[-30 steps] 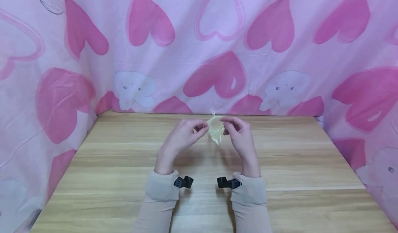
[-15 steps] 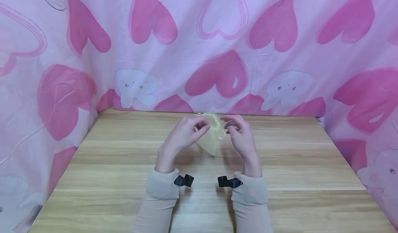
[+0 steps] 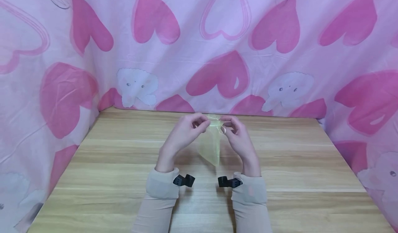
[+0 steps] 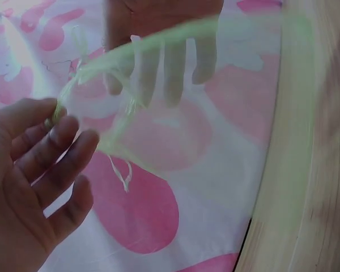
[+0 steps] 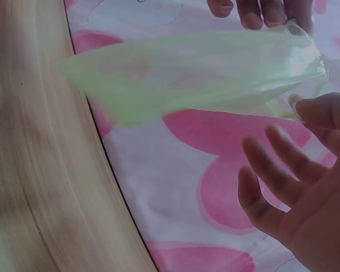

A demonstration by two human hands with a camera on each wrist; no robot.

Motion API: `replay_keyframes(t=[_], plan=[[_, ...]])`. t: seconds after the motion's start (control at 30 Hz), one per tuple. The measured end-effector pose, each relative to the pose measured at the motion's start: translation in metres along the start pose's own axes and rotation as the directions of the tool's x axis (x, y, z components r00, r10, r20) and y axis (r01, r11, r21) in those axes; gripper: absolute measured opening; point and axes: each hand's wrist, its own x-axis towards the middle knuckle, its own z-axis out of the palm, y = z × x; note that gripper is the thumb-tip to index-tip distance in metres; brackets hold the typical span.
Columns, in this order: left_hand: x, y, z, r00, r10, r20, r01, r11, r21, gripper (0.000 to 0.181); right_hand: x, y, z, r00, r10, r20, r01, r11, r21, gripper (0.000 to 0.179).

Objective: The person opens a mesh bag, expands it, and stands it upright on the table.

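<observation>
A sheer yellow-green organza drawstring bag [image 3: 209, 146] hangs between both hands above the table, its closed end pointing down toward me. My left hand [image 3: 186, 129] pinches one side of its mouth between thumb and forefinger. On the opposite side, my right hand [image 3: 239, 134] pinches the rim, its other fingers spread loosely in the right wrist view. In the left wrist view the mouth of the bag [image 4: 130, 113] gapes, and thin drawstring loops [image 4: 122, 173] dangle from it. Through the mesh there, fingers of the right hand show.
Beneath the hands lies a wood-grain table [image 3: 124, 177]. A pink curtain [image 3: 174, 64] with hearts and white cartoon animals stands behind it and along both sides. Each sleeve cuff carries a small black wrist camera [image 3: 184, 180].
The bag, crumpled up between the fingers a second ago, has dropped open and hangs at length. My right fingers came off it half a second ago and now pinch its rim again.
</observation>
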Motion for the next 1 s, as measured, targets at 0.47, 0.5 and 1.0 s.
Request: replay_keyframes(t=[0.47,0.5,1.0], plan=[[0.004,-0.002,0.007,0.974,-0.086,-0.208,0.086,0.996,-0.009,0.016,0.007,0.029,0.002,0.999,0.049,0.015,-0.050,0.997,0.062,0.026],[0.004,-0.002,0.007,0.972,-0.086,-0.219,0.085,0.996,-0.014,0.016,0.007,0.029,0.002,0.998,0.051,0.030,-0.053,0.997,0.052,0.025],[0.004,-0.016,-0.008,0.922,-0.142,-0.361,0.055,0.969,-0.240,0.015,0.005,0.030,-0.002,0.996,0.071,-0.044,-0.066,0.992,0.112,0.021]])
